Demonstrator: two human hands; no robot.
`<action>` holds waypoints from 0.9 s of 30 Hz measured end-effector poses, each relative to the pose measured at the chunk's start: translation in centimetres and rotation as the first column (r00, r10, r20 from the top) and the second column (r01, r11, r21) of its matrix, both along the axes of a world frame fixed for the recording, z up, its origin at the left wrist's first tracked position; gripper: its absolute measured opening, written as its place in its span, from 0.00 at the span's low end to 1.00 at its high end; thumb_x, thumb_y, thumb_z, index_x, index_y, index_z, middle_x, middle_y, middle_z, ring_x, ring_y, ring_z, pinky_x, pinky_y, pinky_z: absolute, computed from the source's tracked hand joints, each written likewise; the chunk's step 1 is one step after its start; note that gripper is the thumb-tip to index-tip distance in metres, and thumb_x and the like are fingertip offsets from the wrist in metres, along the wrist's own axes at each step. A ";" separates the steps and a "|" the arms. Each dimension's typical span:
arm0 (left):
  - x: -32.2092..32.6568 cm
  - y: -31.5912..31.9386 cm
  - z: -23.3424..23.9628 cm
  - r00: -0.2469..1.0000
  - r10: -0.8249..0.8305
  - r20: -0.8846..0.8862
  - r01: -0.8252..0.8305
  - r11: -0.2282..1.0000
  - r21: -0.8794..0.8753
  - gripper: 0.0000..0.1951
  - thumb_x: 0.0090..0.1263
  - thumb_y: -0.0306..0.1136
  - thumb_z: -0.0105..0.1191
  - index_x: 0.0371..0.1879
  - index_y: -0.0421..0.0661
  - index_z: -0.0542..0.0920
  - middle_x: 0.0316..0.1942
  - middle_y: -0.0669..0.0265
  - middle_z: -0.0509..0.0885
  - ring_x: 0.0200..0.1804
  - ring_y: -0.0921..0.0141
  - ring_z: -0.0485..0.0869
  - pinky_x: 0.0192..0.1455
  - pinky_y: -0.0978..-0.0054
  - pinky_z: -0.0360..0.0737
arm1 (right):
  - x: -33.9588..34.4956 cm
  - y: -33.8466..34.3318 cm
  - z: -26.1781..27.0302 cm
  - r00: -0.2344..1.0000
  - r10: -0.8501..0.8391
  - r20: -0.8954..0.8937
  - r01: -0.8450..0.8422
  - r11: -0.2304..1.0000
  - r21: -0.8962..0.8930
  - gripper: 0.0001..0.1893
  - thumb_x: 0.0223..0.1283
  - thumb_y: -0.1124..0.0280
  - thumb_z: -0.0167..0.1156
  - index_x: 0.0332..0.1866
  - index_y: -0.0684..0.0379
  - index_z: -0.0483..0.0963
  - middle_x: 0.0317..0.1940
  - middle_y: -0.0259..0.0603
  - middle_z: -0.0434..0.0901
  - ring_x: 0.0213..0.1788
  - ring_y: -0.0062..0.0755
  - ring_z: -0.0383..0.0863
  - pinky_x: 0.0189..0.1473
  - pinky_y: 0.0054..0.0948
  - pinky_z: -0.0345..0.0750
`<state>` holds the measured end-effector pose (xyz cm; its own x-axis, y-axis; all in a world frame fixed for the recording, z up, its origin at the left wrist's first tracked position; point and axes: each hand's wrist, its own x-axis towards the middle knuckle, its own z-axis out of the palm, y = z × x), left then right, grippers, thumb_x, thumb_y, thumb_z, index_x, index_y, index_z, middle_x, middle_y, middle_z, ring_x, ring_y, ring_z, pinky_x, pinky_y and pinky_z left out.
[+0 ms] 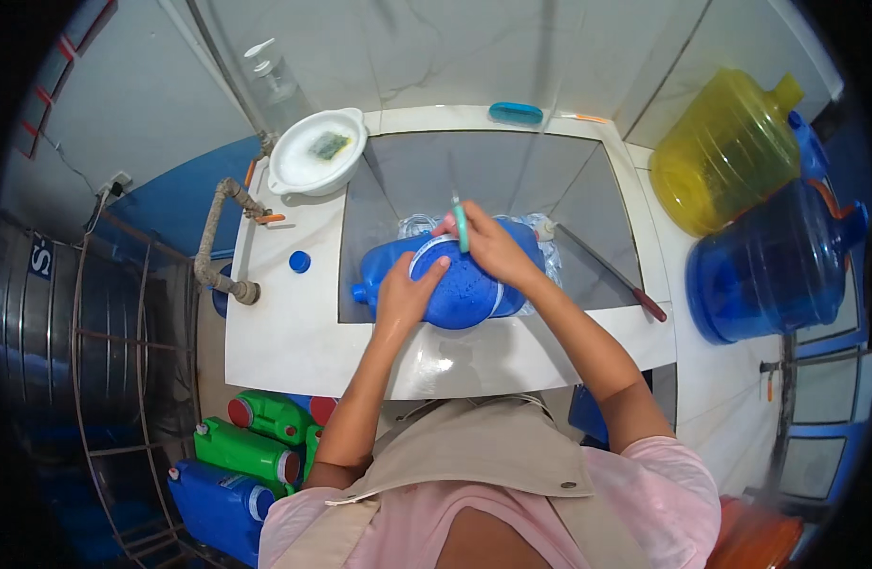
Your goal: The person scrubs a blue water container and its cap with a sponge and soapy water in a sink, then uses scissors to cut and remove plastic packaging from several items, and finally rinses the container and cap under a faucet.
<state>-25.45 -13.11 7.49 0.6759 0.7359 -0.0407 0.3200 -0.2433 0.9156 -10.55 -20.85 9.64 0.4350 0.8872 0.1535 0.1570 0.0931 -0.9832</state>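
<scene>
My left hand (pixel 406 290) grips the edge of a round blue lid (pixel 461 291) with a white band, its thumb on the wet top. In my right hand (pixel 498 247) is a small tool with a teal handle (pixel 461 226); its thin end points away from me, and its exact kind is unclear. The tool lies against the far rim of the lid. Beneath the lid, a blue plastic container (pixel 382 263) lies on its side in the grey sink (pixel 471 167), its small capped spout to the left. Crumpled clear plastic (pixel 416 225) shows behind it.
A long-handled tool with a red grip (pixel 649 304) leans over the sink's right edge. Left are a white basin (pixel 315 181) of suds with a sponge, a blue cap (pixel 299 262) and a pipe (pixel 207 249). Yellow (pixel 724 156) and blue (pixel 760 270) water jugs stand right.
</scene>
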 end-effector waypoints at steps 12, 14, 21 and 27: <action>-1.9 3.8 6.5 0.909 0.233 0.345 -0.127 0.945 -0.302 0.17 0.61 0.33 0.59 0.44 0.36 0.76 0.34 0.63 0.82 0.33 0.77 0.80 0.36 0.82 0.78 | -4.2 -2.9 2.1 0.574 0.367 -0.732 -0.497 0.867 0.044 0.25 0.63 0.44 0.45 0.31 0.58 0.72 0.20 0.42 0.78 0.12 0.11 0.59 0.14 0.12 0.54; -1.8 3.9 6.5 0.909 0.221 0.354 -0.110 0.945 -0.308 0.17 0.61 0.33 0.59 0.44 0.36 0.76 0.34 0.63 0.82 0.33 0.77 0.80 0.37 0.82 0.78 | -4.7 -2.5 1.9 0.497 0.384 -0.778 -0.478 0.870 0.123 0.24 0.63 0.44 0.44 0.29 0.56 0.72 0.20 0.43 0.78 0.11 0.11 0.58 0.13 0.11 0.54; -2.0 4.0 7.9 0.906 0.210 0.368 -0.098 0.948 -0.302 0.17 0.61 0.33 0.60 0.45 0.35 0.76 0.34 0.62 0.83 0.33 0.77 0.80 0.37 0.82 0.78 | -5.7 -2.3 1.5 0.448 0.394 -0.802 -0.448 0.876 0.180 0.25 0.62 0.42 0.44 0.31 0.58 0.71 0.19 0.43 0.77 0.10 0.12 0.59 0.13 0.11 0.55; -2.3 3.5 9.7 0.956 0.147 0.252 -0.112 0.982 -0.151 0.18 0.61 0.32 0.59 0.46 0.34 0.75 0.37 0.61 0.82 0.36 0.76 0.80 0.40 0.81 0.78 | -6.0 -2.3 1.6 0.382 0.446 -0.810 -0.405 0.868 0.287 0.27 0.62 0.41 0.43 0.32 0.59 0.70 0.19 0.44 0.76 0.09 0.12 0.59 0.12 0.11 0.55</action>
